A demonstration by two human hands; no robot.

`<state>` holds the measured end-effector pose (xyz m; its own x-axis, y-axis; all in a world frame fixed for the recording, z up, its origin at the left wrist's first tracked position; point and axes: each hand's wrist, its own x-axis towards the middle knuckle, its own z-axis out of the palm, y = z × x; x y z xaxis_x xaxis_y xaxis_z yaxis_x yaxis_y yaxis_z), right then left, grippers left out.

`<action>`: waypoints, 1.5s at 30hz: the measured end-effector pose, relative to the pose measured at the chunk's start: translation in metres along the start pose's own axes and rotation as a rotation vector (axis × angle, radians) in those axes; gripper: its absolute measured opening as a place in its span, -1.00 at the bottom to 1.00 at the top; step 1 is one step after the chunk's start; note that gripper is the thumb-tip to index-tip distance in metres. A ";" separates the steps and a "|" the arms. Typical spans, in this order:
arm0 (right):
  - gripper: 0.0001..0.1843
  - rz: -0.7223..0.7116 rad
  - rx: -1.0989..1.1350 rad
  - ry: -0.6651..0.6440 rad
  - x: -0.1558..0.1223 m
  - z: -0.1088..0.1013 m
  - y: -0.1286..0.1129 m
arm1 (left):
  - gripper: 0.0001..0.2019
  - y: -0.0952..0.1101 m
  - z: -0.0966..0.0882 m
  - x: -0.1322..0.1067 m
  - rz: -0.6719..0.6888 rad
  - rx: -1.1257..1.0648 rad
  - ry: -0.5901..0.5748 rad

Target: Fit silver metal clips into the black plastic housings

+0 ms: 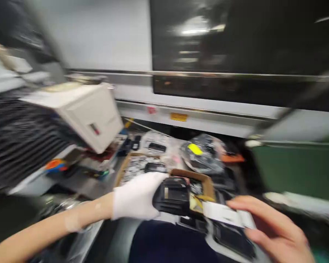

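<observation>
Left hand: The white-gloved left hand [139, 195] was closed around the left side of a black, boxy plastic housing [178, 193] with a pale upright strip on its face.
Right hand: The bare right hand [279, 230] held a thin, white, flat rectangular piece [220, 213] pinched between thumb and fingers.
Below the right thumb: A black, glossy rectangular part [234, 239] lay just beneath; whether the thumb touched it could not be told.
Handling so far: Housing and white piece were in separate hands and looked unjoined, so the handling seemed partway; blur hid what was finished or left.
Just beyond the left hand: A small, open brown cardboard box [210, 188] held small metallic parts, and a shallow brown cardboard tray [122, 170] held many small grey parts.
Farther beyond the hands: A clear plastic bag [203, 157] with dark contents bore a bright yellow label [194, 149].
Counts: One housing, one white piece, one glossy part below the thumb, one box, one tray, one yellow label; the small parts were too blurred to count.
</observation>
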<state>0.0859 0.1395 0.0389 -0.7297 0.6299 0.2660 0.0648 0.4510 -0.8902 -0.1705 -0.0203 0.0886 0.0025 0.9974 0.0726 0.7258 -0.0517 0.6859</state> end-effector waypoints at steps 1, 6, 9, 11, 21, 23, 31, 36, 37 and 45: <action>-0.57 -0.045 -0.023 0.034 -0.008 -0.022 -0.012 | -0.54 -0.002 0.000 0.009 0.022 0.010 -0.026; -0.64 -0.217 -0.016 0.070 -0.004 -0.048 -0.029 | -0.63 0.010 0.017 0.038 0.130 0.042 -0.131; -0.63 -0.229 -0.006 0.027 -0.003 -0.043 -0.015 | -0.59 0.021 0.023 0.041 0.092 -0.033 -0.176; -0.64 -0.248 -0.029 -0.020 -0.004 -0.044 -0.008 | -0.61 0.020 0.026 0.042 0.079 -0.073 -0.184; -0.64 -0.427 -0.602 -0.253 0.002 -0.007 -0.018 | -0.49 -0.023 0.056 0.038 0.093 0.381 -0.124; -0.61 -0.426 -0.651 -0.237 0.002 0.018 -0.020 | -0.30 -0.040 0.071 0.034 0.224 0.572 -0.054; -0.73 -0.262 -0.552 -0.109 0.006 0.027 0.006 | -0.54 -0.042 0.068 0.048 0.254 0.522 0.090; -0.56 -0.210 -0.464 0.052 -0.003 0.025 0.034 | -0.49 -0.027 0.053 0.049 0.154 0.415 0.066; -0.53 -0.174 -0.408 0.073 -0.006 0.030 0.037 | -0.45 -0.028 0.053 0.046 0.159 0.446 0.088; -0.43 0.505 0.611 -0.117 -0.003 0.050 0.020 | -0.44 -0.016 0.056 0.025 0.293 0.825 0.254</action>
<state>0.0555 0.1151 0.0020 -0.7805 0.5798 -0.2337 0.0467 -0.3188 -0.9467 -0.1440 0.0086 0.0391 0.1838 0.9037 0.3867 0.9820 -0.1509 -0.1139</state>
